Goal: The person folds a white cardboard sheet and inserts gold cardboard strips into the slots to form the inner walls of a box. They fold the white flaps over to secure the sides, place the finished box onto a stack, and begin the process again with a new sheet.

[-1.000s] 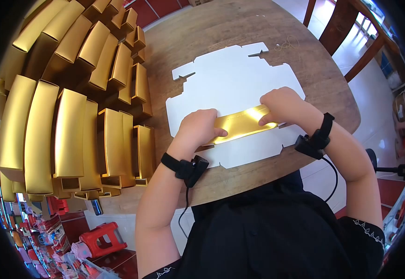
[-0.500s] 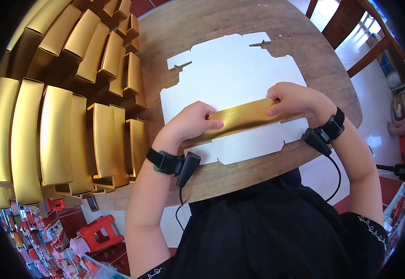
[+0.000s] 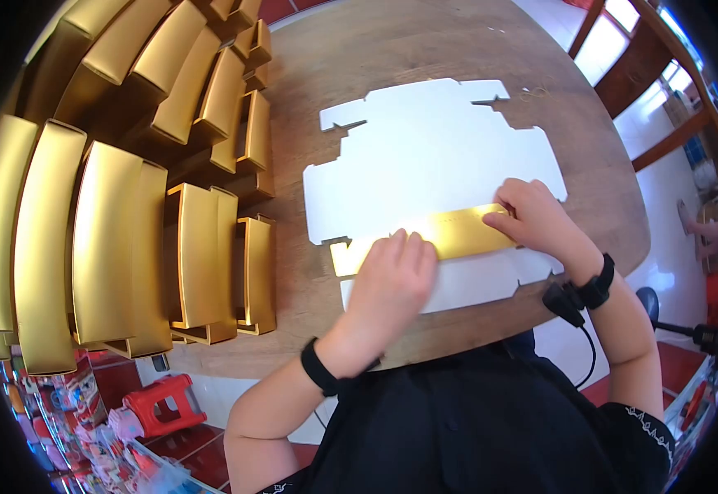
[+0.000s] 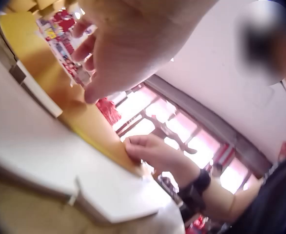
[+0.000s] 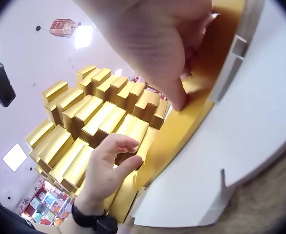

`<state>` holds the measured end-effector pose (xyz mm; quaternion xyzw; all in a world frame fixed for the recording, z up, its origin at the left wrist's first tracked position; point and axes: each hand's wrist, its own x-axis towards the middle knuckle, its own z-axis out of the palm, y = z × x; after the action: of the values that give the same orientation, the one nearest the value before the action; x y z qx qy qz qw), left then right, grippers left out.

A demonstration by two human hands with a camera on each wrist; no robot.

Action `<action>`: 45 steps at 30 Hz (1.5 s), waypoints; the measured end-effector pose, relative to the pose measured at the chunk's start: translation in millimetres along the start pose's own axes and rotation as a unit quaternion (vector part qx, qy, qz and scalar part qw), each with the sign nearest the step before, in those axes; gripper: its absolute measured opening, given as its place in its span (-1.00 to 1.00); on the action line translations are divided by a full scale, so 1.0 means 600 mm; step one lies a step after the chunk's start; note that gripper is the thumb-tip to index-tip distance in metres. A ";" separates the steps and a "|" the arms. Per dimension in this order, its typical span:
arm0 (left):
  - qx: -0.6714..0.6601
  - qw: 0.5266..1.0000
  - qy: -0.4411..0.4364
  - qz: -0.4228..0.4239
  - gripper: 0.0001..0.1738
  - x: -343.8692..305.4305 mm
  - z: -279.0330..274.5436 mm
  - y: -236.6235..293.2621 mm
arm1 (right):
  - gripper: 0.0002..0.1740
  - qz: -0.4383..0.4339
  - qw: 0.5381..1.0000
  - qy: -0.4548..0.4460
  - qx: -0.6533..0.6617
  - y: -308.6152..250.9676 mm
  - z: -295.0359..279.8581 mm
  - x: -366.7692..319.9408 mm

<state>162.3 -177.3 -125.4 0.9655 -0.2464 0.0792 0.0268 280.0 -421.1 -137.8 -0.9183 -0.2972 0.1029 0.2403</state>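
A white card blank [image 3: 425,156] lies flat, with a gold strip [image 3: 458,235] raised across its near part and a white flap [image 3: 478,281] below it. My left hand [image 3: 393,284] rests on the strip left of its middle, fingers extended and slightly bent; in the left wrist view its thumb touches the gold surface [image 4: 101,124]. At the strip's right end, my right hand [image 3: 536,221] pinches the gold edge between thumb and curled fingers. The right wrist view shows the left hand [image 5: 106,168] beside the strip's far end.
Many gold boxes [image 3: 107,239] stand stacked on the left side of the wooden table [image 3: 293,321]. Thin string [image 3: 534,93] lies near its far right. A wooden chair [image 3: 635,70] is at the right, a red stool [image 3: 161,405] on the floor at lower left.
My left hand has let go of the strip's left end and moved right and nearer, onto the strip. The right hand still holds its end. The gold strip's left end is now uncovered.
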 end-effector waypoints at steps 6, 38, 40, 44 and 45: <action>0.088 0.996 0.014 0.011 -0.54 -0.016 0.036 0.024 | -0.62 0.030 0.999 0.020 0.026 -0.007 0.010 0.005; -0.091 0.996 0.006 0.006 -0.75 0.045 0.008 -0.027 | -0.72 -0.215 0.940 0.149 -0.217 -0.024 0.020 -0.041; -0.142 0.989 -0.036 -0.011 -0.74 0.055 0.006 -0.048 | -0.81 -0.190 0.958 0.044 -0.210 -0.026 0.001 -0.025; -0.294 0.899 -0.296 -0.132 -0.75 0.119 -0.021 -0.105 | -0.86 -0.109 0.965 -0.160 -0.177 -0.007 -0.036 0.045; -0.291 0.901 -0.294 -0.134 -0.75 0.122 -0.016 -0.115 | -0.86 -0.112 0.965 -0.157 -0.178 -0.003 -0.041 0.060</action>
<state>257.7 -150.6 -104.5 0.9180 -0.1239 -0.2877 0.2433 316.2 -407.7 -117.3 -0.8795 -0.4455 0.1640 0.0330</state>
